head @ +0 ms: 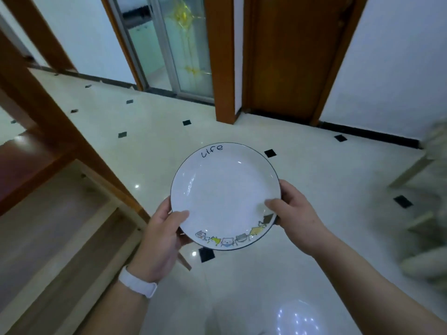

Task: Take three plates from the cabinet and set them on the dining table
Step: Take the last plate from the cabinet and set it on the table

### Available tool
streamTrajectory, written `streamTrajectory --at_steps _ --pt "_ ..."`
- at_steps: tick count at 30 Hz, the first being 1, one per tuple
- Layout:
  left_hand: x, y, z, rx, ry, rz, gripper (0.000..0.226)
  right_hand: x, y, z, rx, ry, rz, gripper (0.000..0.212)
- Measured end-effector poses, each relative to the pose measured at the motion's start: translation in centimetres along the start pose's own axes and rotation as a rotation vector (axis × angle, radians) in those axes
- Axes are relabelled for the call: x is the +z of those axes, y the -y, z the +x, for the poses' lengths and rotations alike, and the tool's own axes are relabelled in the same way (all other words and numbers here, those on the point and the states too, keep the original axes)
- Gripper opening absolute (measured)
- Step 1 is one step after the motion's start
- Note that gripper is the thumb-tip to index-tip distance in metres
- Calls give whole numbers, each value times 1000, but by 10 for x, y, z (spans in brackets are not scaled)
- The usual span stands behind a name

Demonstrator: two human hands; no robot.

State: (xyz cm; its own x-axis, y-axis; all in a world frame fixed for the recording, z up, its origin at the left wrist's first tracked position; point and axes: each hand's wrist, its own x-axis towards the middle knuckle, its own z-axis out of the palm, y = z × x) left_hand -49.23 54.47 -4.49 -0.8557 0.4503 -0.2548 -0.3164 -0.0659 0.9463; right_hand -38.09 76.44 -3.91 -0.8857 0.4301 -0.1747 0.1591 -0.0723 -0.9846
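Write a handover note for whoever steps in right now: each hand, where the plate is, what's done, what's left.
Left hand: grips the white cartoon-cat plate at its near-left rim, thumb on top.
Right hand: grips the near-right rim, thumb on top.
Plate: held roughly level in the air above the tiled floor. I cannot tell whether others are stacked beneath it.
Done: a plate is in hand; the cabinet is out of view.
Left: set it on the dining table, possibly the wooden furniture at left. No plate is visible set down yet, so the three are still to be placed.
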Motion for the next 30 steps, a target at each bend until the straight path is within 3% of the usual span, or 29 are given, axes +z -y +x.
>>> streamTrajectory --at_steps 12,16,30 --pt "177 18 42 -93 434 86 42 -155 -13 -62 12 -421 174 39" --pt "240 32 66 -155 597 120 35 -199 -19 -78 14 -575 253 40" --pt "462 47 178 -320 1181 196 45 -314 -9 -61 13 -1128 373 43"
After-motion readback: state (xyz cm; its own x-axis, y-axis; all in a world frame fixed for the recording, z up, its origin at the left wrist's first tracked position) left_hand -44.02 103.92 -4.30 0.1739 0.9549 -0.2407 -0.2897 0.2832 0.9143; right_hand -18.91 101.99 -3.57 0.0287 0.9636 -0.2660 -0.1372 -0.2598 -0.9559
